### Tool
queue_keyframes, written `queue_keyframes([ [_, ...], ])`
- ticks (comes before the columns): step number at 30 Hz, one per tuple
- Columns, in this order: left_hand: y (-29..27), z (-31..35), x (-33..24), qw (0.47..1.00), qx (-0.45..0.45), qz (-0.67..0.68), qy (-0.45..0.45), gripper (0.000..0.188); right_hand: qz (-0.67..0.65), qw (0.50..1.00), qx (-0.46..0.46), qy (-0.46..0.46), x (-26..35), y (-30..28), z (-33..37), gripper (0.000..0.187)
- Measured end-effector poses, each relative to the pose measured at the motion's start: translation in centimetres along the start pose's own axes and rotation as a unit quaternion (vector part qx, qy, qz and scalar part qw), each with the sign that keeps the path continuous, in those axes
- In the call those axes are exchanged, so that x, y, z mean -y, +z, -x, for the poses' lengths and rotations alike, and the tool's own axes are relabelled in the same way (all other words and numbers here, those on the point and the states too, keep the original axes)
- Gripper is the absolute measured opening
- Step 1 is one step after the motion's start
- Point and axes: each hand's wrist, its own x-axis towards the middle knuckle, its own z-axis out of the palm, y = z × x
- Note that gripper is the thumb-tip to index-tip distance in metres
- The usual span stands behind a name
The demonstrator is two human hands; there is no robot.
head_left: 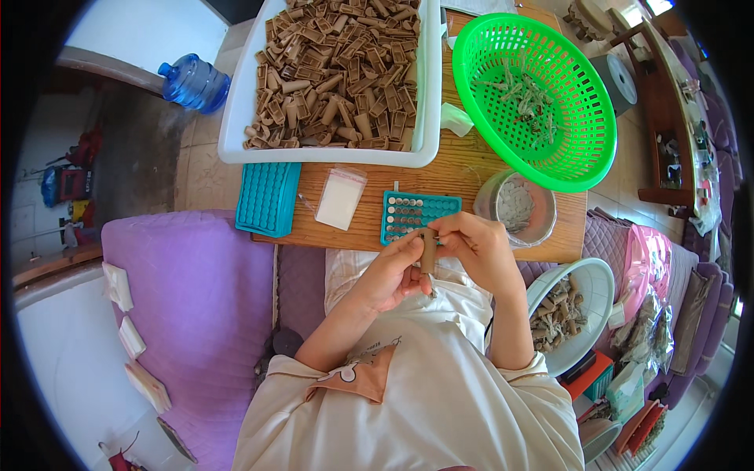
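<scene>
In front of my lap I hold a small brown plastic casing (429, 253), tube-like and standing roughly upright. My left hand (393, 276) is closed round its lower part, thumb against its side. Fingers of my right hand (475, 242) pinch near its upper end; whatever else they may hold is too small to make out. A small dark bit shows below the casing by my left fingertips. Just beyond my hands lies a teal tray (442, 206) with round pockets, several filled with silvery or white discs, mostly on its left side.
Brown casings fill a white tub (330, 157) at the back. A green basket (577, 169) holds thin wired parts. Pale discs lie in a clear bucket (542, 229). Stacked teal trays (267, 200) and a white packet (340, 200) sit left; a pale basin (601, 302) holds casings at right.
</scene>
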Motion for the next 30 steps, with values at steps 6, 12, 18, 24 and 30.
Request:
queue_keyframes([
  [6,0.2,-0.1,0.2,0.999,-0.015,-0.003,-0.051,0.033,0.073,0.995,-0.022,-0.059,-1.1,0.7,0.8,0.005],
  [12,1.4,-0.5,0.5,0.996,-0.048,0.001,-0.079,0.03,-0.013,0.998,-0.063,0.013,-2.1,1.0,2.4,0.011],
  [18,0.6,-0.9,1.9,0.993,-0.065,-0.001,-0.097,0.029,0.001,0.998,-0.038,0.051,-3.0,0.6,3.4,0.009],
  [24,-1.0,-2.2,2.8,0.978,0.121,0.026,-0.168,0.034,-0.124,0.99,0.047,0.048,-4.0,-0.8,5.0,0.008],
  [30,2.8,-3.1,0.9,0.987,0.075,-0.106,-0.089,0.042,-0.081,0.971,-0.191,0.115,-5.0,-4.3,9.1,0.007],
])
